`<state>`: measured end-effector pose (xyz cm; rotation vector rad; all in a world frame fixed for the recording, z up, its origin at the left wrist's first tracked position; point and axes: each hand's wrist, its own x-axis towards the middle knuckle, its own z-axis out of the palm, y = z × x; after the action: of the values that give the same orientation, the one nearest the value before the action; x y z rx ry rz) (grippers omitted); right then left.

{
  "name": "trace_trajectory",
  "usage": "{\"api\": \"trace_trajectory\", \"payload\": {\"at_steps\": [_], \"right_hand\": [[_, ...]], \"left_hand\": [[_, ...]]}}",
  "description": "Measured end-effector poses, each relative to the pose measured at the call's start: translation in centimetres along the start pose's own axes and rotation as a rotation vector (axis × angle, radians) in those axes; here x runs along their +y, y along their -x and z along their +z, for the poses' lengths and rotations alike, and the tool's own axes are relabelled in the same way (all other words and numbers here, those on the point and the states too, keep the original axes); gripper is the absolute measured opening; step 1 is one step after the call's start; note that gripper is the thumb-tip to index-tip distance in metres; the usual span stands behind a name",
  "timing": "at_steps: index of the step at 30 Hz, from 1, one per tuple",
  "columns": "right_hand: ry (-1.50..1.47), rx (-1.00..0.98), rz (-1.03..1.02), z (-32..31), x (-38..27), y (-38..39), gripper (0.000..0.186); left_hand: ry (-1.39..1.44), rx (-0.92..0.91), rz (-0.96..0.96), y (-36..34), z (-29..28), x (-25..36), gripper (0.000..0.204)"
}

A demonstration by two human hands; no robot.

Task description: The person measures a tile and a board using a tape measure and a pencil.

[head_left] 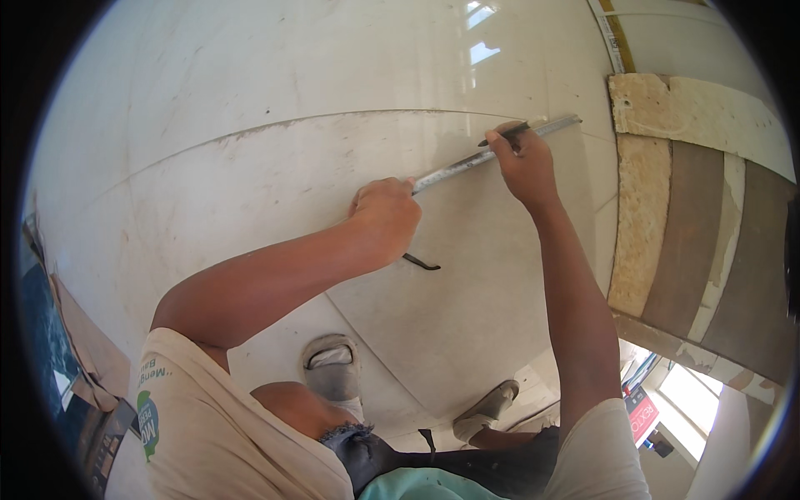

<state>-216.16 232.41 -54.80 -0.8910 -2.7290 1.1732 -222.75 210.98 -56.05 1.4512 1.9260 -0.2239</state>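
A long silver metal bar (454,172) lies diagonally across a beige square tile (475,308) on the pale floor. My left hand (386,217) is on the bar's lower left end, fingers closed around it. My right hand (525,162) pinches a dark pen-like marker (500,136) against the bar, toward its upper right end; part of the marker is behind my fingers. A thin dark bent tool (422,262) lies on the tile just below my left hand, its other end hidden by that hand.
Panels in cream and brown (700,233) run along the right. A red box (639,413) sits at lower right. A dark glossy sheet (46,317) and brown cardboard (87,350) are at the left edge. My sandalled feet (332,371) are below the tile.
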Motion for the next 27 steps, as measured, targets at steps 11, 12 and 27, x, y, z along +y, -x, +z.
{"api": "trace_trajectory", "payload": {"at_steps": [11,12,27], "right_hand": [[0.065,-0.13,0.001,-0.3,-1.1,1.2,0.024],[0.09,-0.131,-0.008,-0.3,-1.3,1.3,0.024],[0.126,-0.05,-0.086,-0.2,-1.0,1.2,0.019]], "left_hand": [[0.05,-0.006,0.035,-0.1,-0.1,-0.2,0.067],[0.048,-0.015,0.026,0.0,-0.3,-0.2,0.067],[-0.063,0.064,0.085,-1.5,2.1,-0.5,0.08]]}}
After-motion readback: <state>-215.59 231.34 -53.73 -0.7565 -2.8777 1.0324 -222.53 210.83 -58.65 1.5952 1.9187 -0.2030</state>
